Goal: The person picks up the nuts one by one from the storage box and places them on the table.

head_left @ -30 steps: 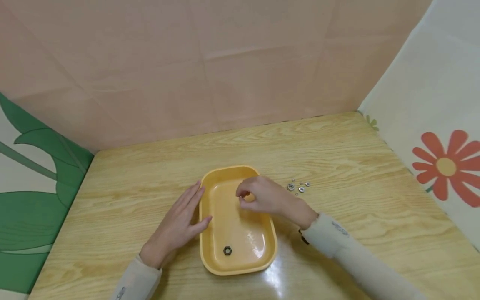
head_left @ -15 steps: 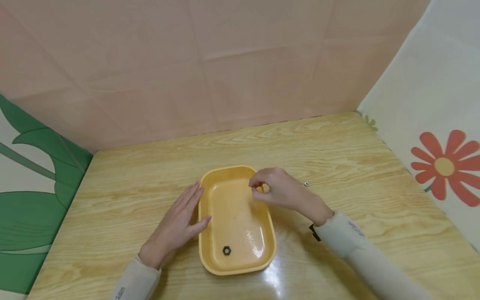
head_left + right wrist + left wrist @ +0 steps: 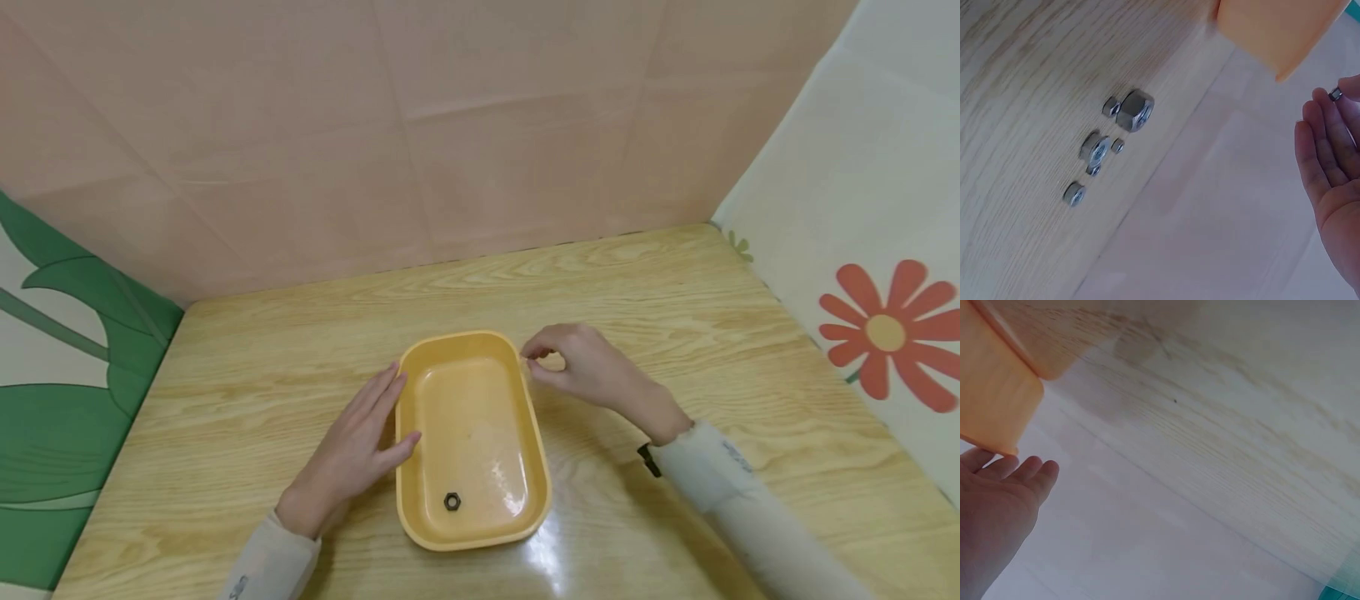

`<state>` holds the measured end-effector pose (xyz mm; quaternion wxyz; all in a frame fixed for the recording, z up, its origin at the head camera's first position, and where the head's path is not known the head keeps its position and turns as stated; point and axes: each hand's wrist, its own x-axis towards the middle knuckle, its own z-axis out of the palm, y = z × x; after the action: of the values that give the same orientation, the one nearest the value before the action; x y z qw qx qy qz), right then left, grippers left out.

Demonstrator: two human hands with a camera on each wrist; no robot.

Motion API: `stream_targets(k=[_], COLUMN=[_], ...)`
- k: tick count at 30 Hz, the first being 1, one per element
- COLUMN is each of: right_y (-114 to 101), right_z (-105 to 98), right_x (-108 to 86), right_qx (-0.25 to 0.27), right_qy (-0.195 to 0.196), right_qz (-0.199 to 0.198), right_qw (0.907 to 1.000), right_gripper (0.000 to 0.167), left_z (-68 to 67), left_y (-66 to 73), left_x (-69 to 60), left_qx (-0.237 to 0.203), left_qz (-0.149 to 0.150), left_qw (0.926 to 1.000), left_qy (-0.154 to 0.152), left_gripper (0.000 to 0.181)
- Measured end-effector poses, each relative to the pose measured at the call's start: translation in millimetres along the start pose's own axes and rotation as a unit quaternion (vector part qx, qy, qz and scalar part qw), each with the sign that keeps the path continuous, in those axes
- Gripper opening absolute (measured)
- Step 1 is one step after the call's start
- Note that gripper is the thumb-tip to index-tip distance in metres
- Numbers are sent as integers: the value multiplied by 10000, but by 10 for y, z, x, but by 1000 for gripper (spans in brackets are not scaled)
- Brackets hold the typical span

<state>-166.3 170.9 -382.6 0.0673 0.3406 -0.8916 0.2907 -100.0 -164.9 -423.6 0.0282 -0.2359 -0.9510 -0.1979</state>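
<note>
A yellow tray [image 3: 472, 408] lies on the table, with a dark hex nut [image 3: 452, 502] near its front end. My left hand [image 3: 348, 450] rests on the tray's left rim, fingers straight and thumb reaching over the edge. Beside the far right rim, my right hand [image 3: 592, 371] pinches a small nut [image 3: 1335, 94] between thumb and index finger. Several metal nuts lie on the table in the right wrist view, among them a large hex nut [image 3: 1135, 111], a flanged nut [image 3: 1094, 149] and a smaller nut [image 3: 1074, 194]. In the head view the right hand hides them.
The wood-grain table [image 3: 262, 375] spreads on both sides of the tray. A pinkish sheet [image 3: 420, 150] hangs along its far edge. White panels stand at the sides, the right one printed with a red flower [image 3: 885, 333].
My right hand has moved right and slightly away, from over the tray's inside to its right rim, covering the loose nuts in the head view. The left hand keeps its place.
</note>
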Motion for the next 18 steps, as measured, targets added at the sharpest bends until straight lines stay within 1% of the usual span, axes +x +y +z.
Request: stream_targets(k=[4, 10, 18], right_y=[63, 124, 172], right_z=[-11, -21, -34], right_x=[-36, -94, -133], right_qx=[-38, -93, -146], right_qy=[107, 337, 398], right_qz=[-25, -242, -338], right_qw=[9999, 9991, 9985], right_gripper=[12, 12, 11], left_z=[0, 0, 6], left_y=[4, 4, 2], left_x=[-2, 1, 6], left_qx=[-14, -2, 20], left_qz=[14, 32, 30], left_qw=[10000, 10000, 10000], left_qy=[20, 18, -1], left_gripper=[83, 82, 83])
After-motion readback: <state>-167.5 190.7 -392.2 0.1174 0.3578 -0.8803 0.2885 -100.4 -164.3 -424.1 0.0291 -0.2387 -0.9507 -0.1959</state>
